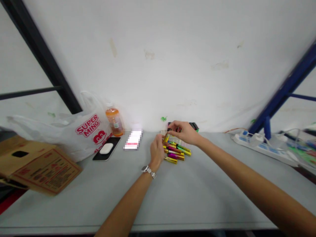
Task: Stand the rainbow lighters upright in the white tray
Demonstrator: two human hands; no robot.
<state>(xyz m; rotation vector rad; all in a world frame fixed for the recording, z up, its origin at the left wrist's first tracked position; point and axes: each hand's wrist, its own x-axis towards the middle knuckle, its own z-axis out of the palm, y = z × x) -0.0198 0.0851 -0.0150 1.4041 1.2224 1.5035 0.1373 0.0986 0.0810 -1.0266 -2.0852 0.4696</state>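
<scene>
Several slim, shiny tubes point(174, 150) in gold, magenta and green lie in a loose pile on the grey table, in the middle of the head view. Above the pile's left end, a gold tube with a dark top point(166, 137) stands tilted between my hands. The fingertips of my right hand point(181, 130) pinch its dark top. My left hand point(157, 149) is curled at the tube's lower end; its fingers are partly hidden, and it also touches or sits close beside the pile. Behind my right hand is a pack of dark-topped pieces point(195, 126), partly covered.
To the left are an open cardboard box point(46, 171), a white plastic bag point(74, 131), an orange drink bottle point(115, 121), a phone with a white case on it point(106, 148) and a blurred-out bright screen point(133, 139). A power strip point(266, 149) with cables lies right. The wall closes the back.
</scene>
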